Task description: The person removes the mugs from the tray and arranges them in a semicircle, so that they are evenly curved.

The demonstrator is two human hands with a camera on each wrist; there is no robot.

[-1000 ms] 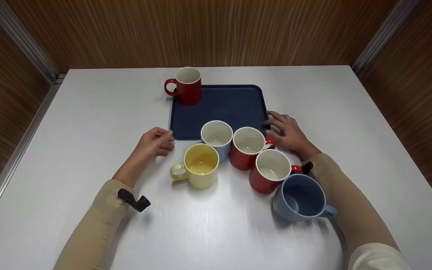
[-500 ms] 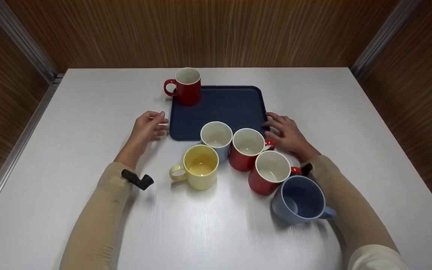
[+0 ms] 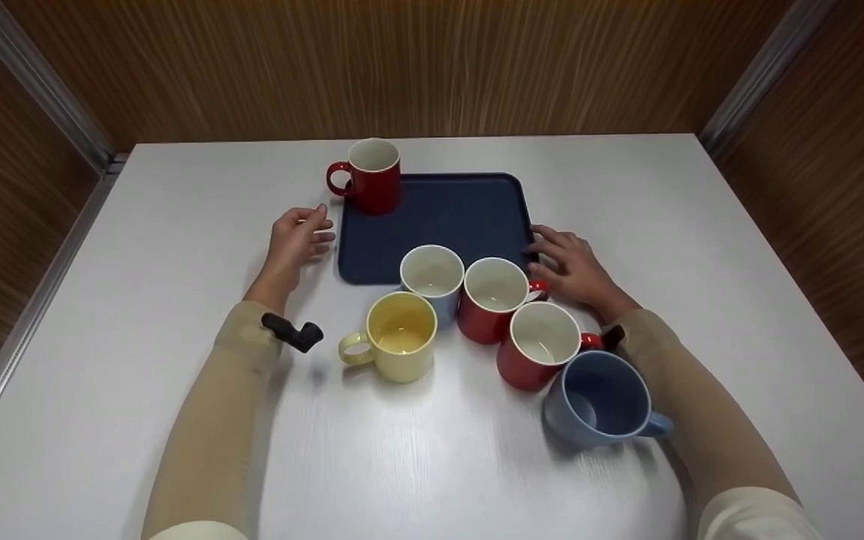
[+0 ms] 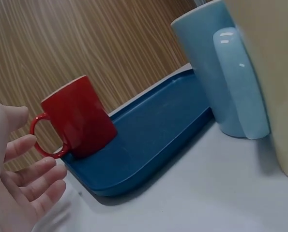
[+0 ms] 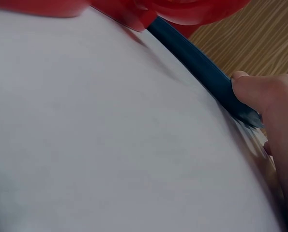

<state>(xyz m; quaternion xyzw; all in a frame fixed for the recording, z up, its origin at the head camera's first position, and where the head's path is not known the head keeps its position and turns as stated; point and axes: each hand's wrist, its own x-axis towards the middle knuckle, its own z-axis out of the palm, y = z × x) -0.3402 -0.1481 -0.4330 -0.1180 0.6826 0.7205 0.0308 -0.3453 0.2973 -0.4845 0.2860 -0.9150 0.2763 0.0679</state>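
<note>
A dark blue tray [image 3: 469, 210] lies on the table, a red mug [image 3: 378, 180] upright on its back left corner. Beside the tray's left edge, my left hand [image 3: 297, 238] is apart from it, fingers loosely extended and holding nothing. In the left wrist view that hand [image 4: 25, 179] appears near the red mug's handle. My right hand [image 3: 571, 266] grips the tray's right side near the front corner. The right wrist view has its thumb [image 5: 255, 89] against the tray's edge [image 5: 197, 63]; most of its fingers are hidden there.
Before the tray stand a light blue mug [image 3: 443, 300], a yellow mug [image 3: 402, 360], two red mugs, one nearer the tray [image 3: 481, 319] and one nearer me [image 3: 526, 364], and a larger blue mug [image 3: 589, 427]. Wood-grain panels [image 3: 432, 75] enclose the white table [image 3: 214, 202].
My left hand has moved away from me along the tray's left side, from its front corner towards the red mug. My right hand stays at the tray's right side. The mugs stay put.
</note>
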